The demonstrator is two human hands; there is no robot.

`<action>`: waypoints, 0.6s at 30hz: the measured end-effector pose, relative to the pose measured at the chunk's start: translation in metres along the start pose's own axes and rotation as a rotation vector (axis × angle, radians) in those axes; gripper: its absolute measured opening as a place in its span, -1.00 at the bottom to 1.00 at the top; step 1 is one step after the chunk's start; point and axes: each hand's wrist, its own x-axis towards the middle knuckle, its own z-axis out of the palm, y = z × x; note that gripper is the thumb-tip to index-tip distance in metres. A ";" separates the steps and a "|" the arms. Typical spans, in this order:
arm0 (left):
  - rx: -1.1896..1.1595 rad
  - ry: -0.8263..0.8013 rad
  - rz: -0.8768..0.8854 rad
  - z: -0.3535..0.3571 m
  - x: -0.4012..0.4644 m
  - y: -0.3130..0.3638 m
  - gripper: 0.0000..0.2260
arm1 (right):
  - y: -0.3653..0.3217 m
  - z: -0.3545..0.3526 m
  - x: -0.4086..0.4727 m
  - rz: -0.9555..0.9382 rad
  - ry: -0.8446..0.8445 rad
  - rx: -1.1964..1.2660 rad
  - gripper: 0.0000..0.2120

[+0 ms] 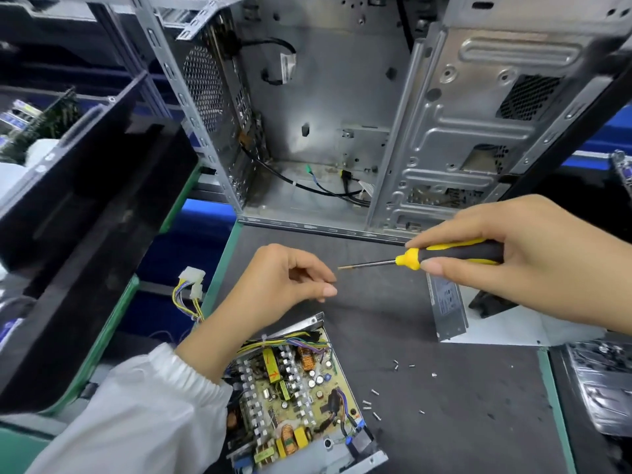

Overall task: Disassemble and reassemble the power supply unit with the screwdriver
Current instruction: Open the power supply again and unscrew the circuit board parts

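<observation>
Right grip [513,265] wrapped round the black-and-yellow handled screwdriver [448,256], thin shaft pointing left. Left grip [290,282] pinched, fingertips together just off the screwdriver tip; a screw between them too small to confirm. Near and left on the dark matted surface [461,388]: opened grey metal power supply unit [294,398], circuit board bare. Probably weighty and stiff, yet fragile on top; best lifted by the metal side walls. Loose small silver screws [372,403] just right of it.
</observation>
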 end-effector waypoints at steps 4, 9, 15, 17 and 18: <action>0.008 0.049 0.013 0.002 -0.003 0.001 -0.90 | -0.002 0.008 0.004 0.031 -0.055 -0.020 -0.77; -0.005 0.072 0.040 0.006 -0.007 0.001 -0.88 | -0.005 0.014 0.002 0.024 -0.047 0.008 -0.78; 0.087 0.092 0.074 0.007 -0.005 0.002 -0.83 | -0.010 0.013 0.002 0.018 -0.022 -0.004 -0.76; 0.095 0.093 0.087 0.008 -0.006 0.002 -0.81 | -0.010 0.012 0.003 0.025 -0.031 -0.023 -0.76; 0.098 0.092 0.092 0.008 -0.006 0.002 -0.81 | -0.011 0.013 0.004 0.024 -0.036 -0.027 -0.76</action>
